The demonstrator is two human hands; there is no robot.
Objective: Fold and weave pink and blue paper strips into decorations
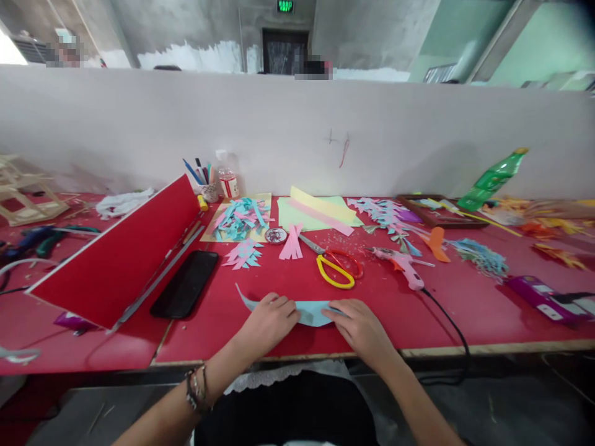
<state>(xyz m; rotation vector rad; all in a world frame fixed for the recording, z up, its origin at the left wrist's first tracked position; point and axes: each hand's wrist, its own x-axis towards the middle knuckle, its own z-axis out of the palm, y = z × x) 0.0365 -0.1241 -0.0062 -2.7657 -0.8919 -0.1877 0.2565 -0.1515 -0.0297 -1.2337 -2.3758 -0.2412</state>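
A light blue paper piece [312, 311] lies flat near the front edge of the red table [465, 310]. My left hand [272, 322] presses down on its left part with fingers curled over the paper. On the paper's right end rests my right hand [360, 328], fingertips pinched on it. One pointed tip of the paper sticks out to the left of my left hand. Just beyond the hands lie yellow and red handled scissors [335, 267] and a pink glue gun [403, 266] with a black cord.
A black phone [186, 284] and a tilted red board [118, 257] sit at left. Cut pink and blue paper strips [242, 220], yellow-green sheets [316, 214], a pen cup [204, 183], a small bottle [227, 179] and a green bottle [493, 179] stand further back. A white partition wall closes the far side.
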